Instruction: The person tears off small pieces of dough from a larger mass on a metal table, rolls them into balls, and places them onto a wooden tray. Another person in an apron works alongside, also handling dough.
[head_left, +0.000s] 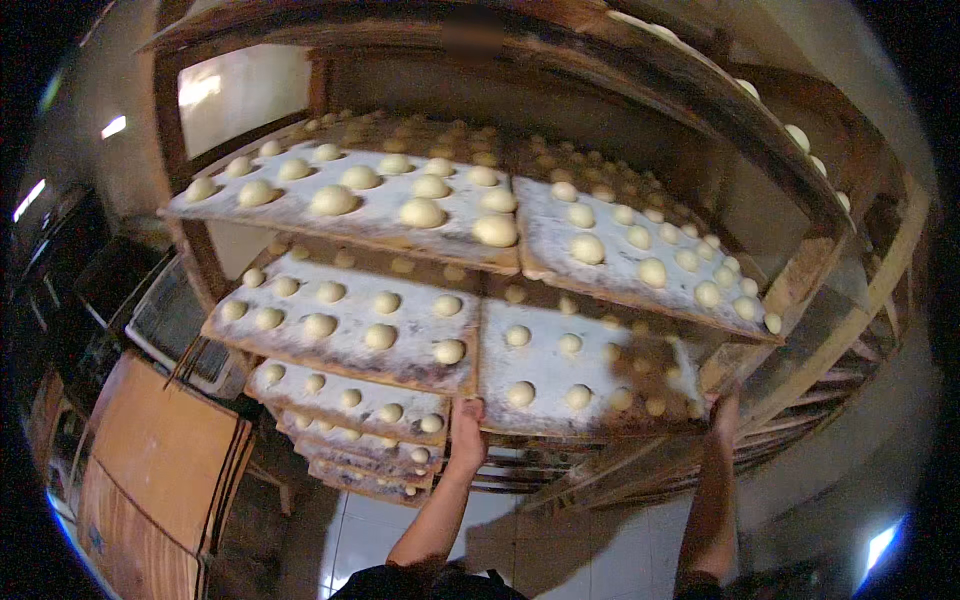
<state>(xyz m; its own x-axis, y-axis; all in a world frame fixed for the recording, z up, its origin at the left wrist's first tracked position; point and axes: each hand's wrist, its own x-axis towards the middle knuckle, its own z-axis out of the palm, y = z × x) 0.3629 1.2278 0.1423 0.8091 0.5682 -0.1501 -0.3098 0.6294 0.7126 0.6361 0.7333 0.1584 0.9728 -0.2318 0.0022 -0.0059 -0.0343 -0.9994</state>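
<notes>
My left hand (467, 430) is closed on the near left corner of a flour-dusted board (545, 365) that carries several round dough balls (520, 393). My right hand (720, 415) grips the right end of this board, its fingers partly hidden by the edge. The board lies level with a middle tier of the wooden rack, beside another board (350, 355) of dough balls on the left, and part of it is in shadow. Higher up, two long boards (365, 215) hold rows of pale dough balls, with more farther back.
Further boards of dough (365, 405) are stacked below on the left. The rack's wooden posts and beams (810, 270) frame the right side and top. At the lower left stand leaning orange-brown boards (150, 450) and a grey tray (170, 315). A tiled floor (630, 540) shows under the rack.
</notes>
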